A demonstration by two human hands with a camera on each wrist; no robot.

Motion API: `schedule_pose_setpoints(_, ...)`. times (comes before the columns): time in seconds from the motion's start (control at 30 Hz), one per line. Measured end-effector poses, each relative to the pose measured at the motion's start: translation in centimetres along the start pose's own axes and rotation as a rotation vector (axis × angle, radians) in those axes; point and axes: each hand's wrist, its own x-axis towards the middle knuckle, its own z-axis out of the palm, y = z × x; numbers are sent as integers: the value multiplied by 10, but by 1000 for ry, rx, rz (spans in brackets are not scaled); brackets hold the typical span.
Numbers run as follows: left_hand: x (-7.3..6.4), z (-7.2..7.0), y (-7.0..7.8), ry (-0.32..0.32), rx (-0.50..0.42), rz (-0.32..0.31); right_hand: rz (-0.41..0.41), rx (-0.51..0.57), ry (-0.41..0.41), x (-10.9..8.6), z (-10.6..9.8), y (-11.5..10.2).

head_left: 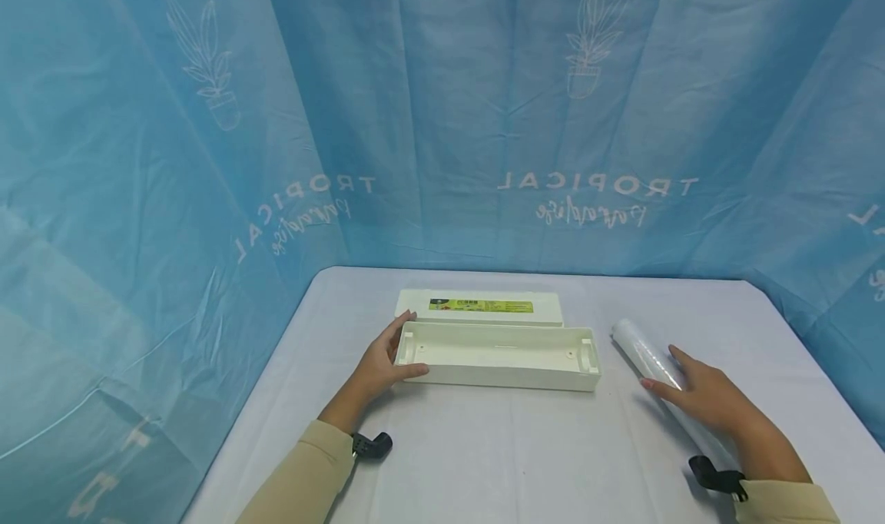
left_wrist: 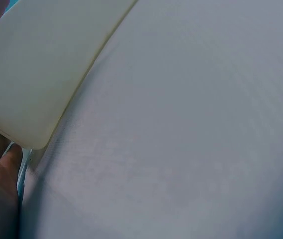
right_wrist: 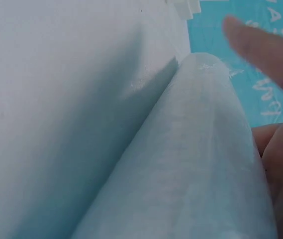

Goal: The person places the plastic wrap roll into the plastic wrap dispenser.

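A long white plastic box (head_left: 498, 378) sits open-topped on the table, its hollow inside showing. My left hand (head_left: 376, 366) holds its left end, thumb along the front wall and fingers at the back corner. In the left wrist view the box wall (left_wrist: 42, 64) fills the upper left, with curled fingers below its end. On the right, a roll of clear plastic wrap (head_left: 646, 351) lies slantwise. Over it is my right hand (head_left: 712, 397), fingers along the far side. The right wrist view has the thumb (right_wrist: 265, 47) extended, apart from the roll (right_wrist: 191, 149).
Right behind the box lies a white lid (head_left: 546, 309) with a yellow-green label (head_left: 480, 306). A white cloth covers the table (head_left: 553, 455). Blue curtains (head_left: 456, 124) with mirrored lettering hang along the back and sides.
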Motion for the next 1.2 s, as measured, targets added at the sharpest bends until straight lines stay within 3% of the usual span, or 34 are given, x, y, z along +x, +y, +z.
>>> schedule_pose_setpoints(0.67, -1, 0, 0, 2, -12, -10, 43, 75, -30, -1, 7, -2)
schedule_pose_setpoints(0.87, -1, 1, 7, 5, 1, -33, 30, 88, -9, -2, 8, -2)
schedule_pose_setpoints(1.2, -2, 0, -1, 19, 13, 0, 7, 98, 60, -3, 9, -4)
